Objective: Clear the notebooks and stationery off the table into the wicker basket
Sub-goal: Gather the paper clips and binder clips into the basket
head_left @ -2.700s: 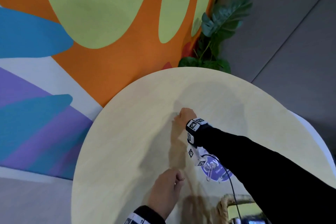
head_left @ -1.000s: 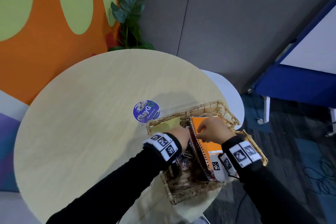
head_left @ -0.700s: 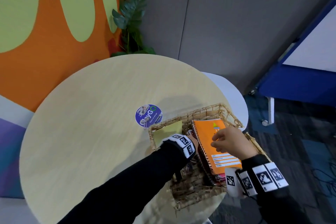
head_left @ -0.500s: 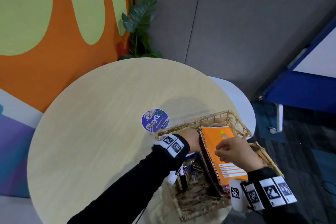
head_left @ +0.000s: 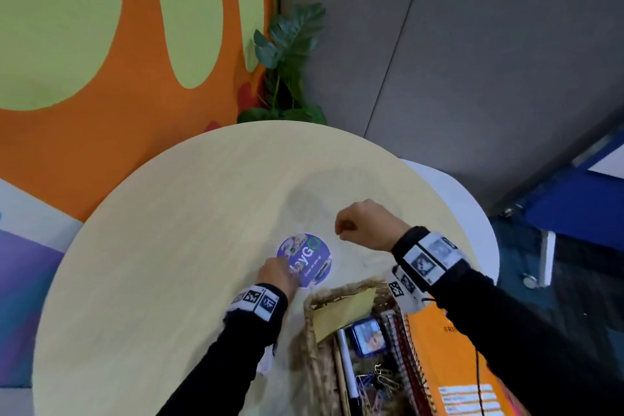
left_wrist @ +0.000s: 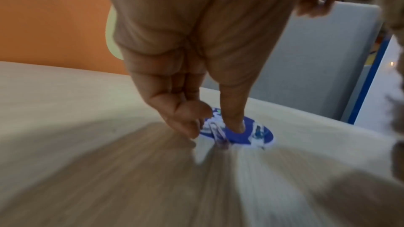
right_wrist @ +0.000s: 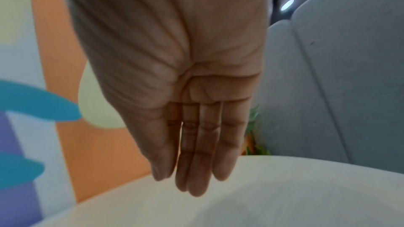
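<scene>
On the round pale table (head_left: 175, 246) lies a purple round sticker (head_left: 309, 257) with a paper clip (left_wrist: 217, 131) on it. My left hand (head_left: 292, 272) reaches down to it: the index fingertip (left_wrist: 235, 125) presses the sticker (left_wrist: 251, 135) and the thumb sits just left of the clip, not closed on it. The left hand (left_wrist: 216, 125) holds nothing. My right hand (head_left: 344, 230) hovers empty over the table, fingers relaxed (right_wrist: 192, 184). The wicker basket (head_left: 337, 294) at the near right holds an orange notebook (head_left: 449, 365), spiral notebooks (head_left: 401, 348), a yellow pad (head_left: 341, 312), a marker (head_left: 346, 365) and paper clips (head_left: 378, 378).
A potted plant (head_left: 287, 71) stands behind the table against the orange wall. A white rounded surface (head_left: 472, 213) juts out beyond the table's right edge, and blue furniture (head_left: 574, 196) lies further right. A small blue-framed item (head_left: 368, 336) lies in the basket.
Both hands have come out of the basket. The right hand let go of the orange notebook and moved over the table; the left hand went to the sticker.
</scene>
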